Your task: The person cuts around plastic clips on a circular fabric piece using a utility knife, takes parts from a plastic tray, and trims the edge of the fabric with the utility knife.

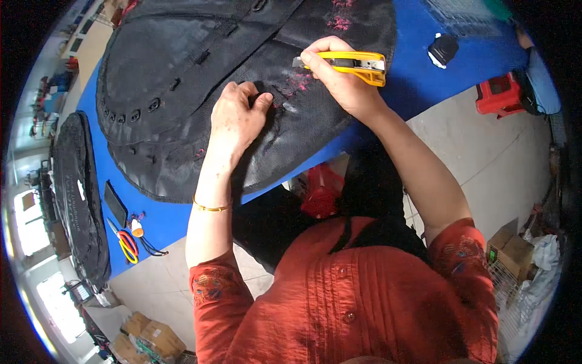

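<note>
A large black fabric piece (163, 57), rounded at its edge, with mesh, seams, small loops and pink thread marks, lies in front of me. My left hand (237, 118) rests on it with the fingers curled and closed on the black fabric; the fingertips are partly hidden. In my right hand (345, 85) is a yellow utility knife (370, 68), gripped between thumb and fingers. Its blade end points left, above the fabric near the pink threads (298, 83). I cannot tell whether the blade touches the cloth.
The blue table (160, 225) carries scissors (126, 242), a dark flat object (116, 203) and an orange-white object (137, 230) at left. A black-and-white item (443, 50) lies at right. Another black bag (79, 200) is at far left. A red stool (500, 96) stands at right; cardboard boxes (512, 252) are lower right.
</note>
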